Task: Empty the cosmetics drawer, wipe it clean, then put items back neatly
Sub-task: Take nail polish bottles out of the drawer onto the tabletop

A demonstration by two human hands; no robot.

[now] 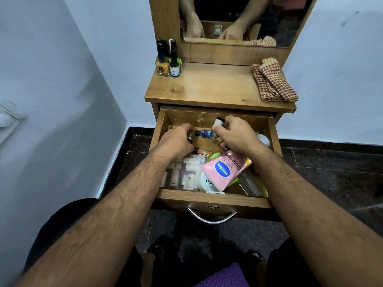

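Observation:
The wooden drawer (211, 196) of a small dressing table stands pulled open, full of cosmetics. My right hand (236, 133) holds a small bottle with a white cap (218, 126) above the drawer's back part. My left hand (176, 139) is curled round a dark small bottle (190, 138) at the back left. A blue nail polish bottle (205, 133) lies between the hands. A pink Vaseline tube (224, 170) lies in the middle, and a white nail remover jar (205, 182) and several pale bottles (182, 175) fill the front left.
Several nail polish bottles (167, 61) stand on the tabletop's (207, 85) back left corner. A folded checked cloth (273, 81) lies at its right. A mirror (238, 17) rises behind. White walls flank the table; the floor is dark stone.

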